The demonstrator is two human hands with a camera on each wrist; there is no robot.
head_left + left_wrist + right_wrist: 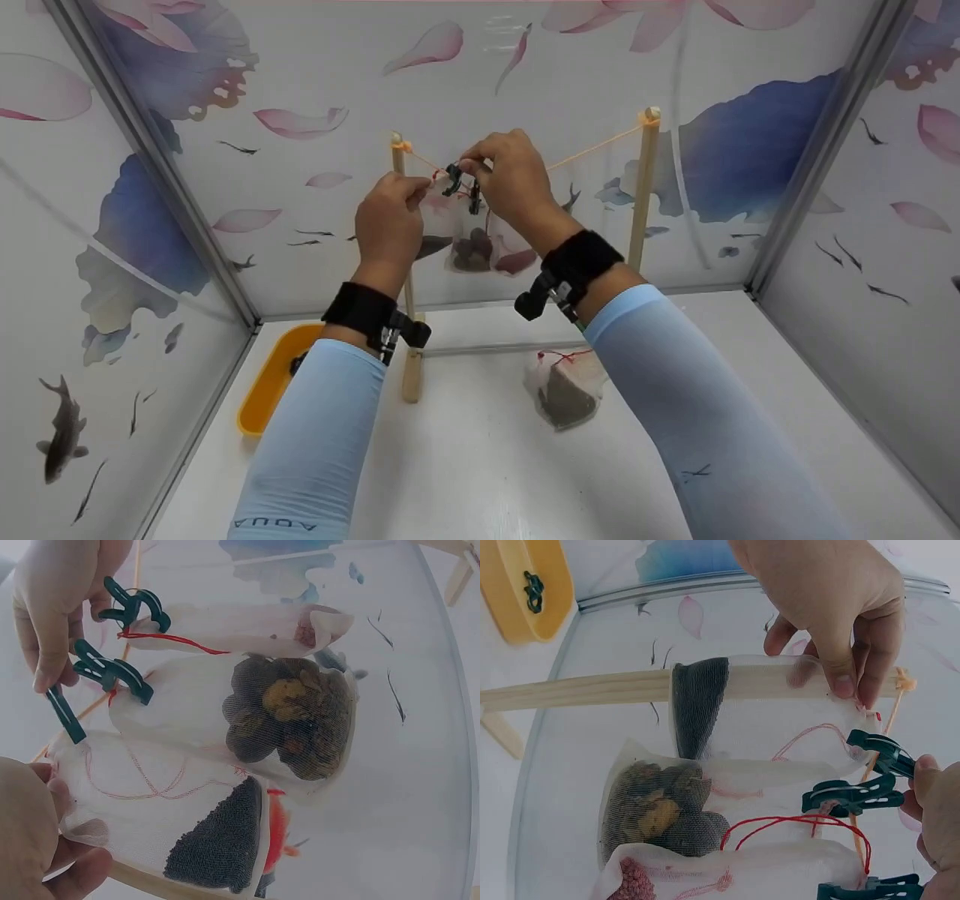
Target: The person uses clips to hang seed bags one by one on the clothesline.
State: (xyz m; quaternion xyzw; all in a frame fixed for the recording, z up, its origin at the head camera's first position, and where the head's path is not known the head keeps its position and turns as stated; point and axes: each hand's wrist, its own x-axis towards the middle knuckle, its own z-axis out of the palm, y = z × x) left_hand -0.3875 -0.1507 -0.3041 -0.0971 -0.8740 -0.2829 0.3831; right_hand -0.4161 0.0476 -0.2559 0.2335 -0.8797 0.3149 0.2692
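Up at the orange cord (pixel 592 150), my left hand (pixel 390 225) pinches the top corner of a white mesh bag (pixel 772 720) holding dark grains. The thumb and fingers of my right hand (pixel 517 180) pinch a dark green clip (pixel 883 752) by its handles, its jaws at that bag's top edge by the cord. Beside it hangs a mesh bag of brown and dark lumps (pixel 292 716), held by a second green clip (pixel 112 673). A third bag (pixel 240 628) with reddish contents hangs by another clip (pixel 135 609).
Two wooden posts (pixel 643 195) hold the cord. On the white table, a yellow bin (pixel 259 397) with dark green clips (pixel 533 591) stands at the left. Another mesh bag (pixel 566 397), grey inside and red-tied, lies near my right forearm. Patterned panels surround the table.
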